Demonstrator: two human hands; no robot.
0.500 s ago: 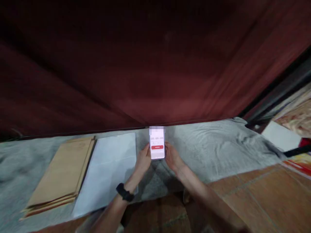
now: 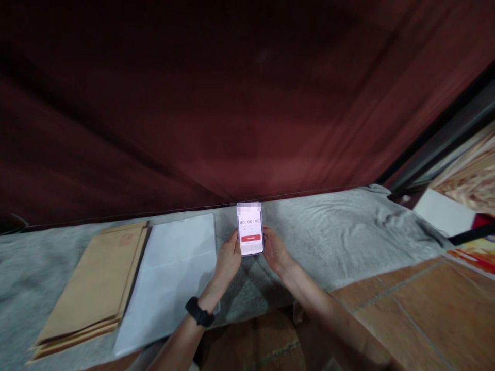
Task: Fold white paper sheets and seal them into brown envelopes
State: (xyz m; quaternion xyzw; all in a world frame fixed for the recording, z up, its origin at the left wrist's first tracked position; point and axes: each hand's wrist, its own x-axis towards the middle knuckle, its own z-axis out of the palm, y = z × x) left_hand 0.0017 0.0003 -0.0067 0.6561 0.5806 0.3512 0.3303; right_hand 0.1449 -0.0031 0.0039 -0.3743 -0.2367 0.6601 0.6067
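Note:
A smartphone [image 2: 251, 231] is held upright between both hands, its lit screen reading 00:00:00 above a red button. My left hand [image 2: 229, 256] is closed on its left edge, with a black band on that wrist. On the right edge, my right hand [image 2: 275, 250] grips it too; the fingertips behind the phone are hidden. Left of the hands lies a stack of white paper sheets [image 2: 174, 273], partly covered by my left forearm. Beside it is a pile of brown envelopes [image 2: 96, 283], the top one bearing a faint red mark.
A grey cloth [image 2: 332, 232] runs along under the papers and hands. Behind it rises a dark red surface [image 2: 247, 129]. Brown floor tiles [image 2: 402, 304] show at the lower right. A white panel [image 2: 444, 211] and colourful printed items [image 2: 475, 260] are at the far right.
The view has tilted slightly, with the envelopes and white sheets a little lower in the picture. Both hands keep hold of the phone, which shows the same zero reading.

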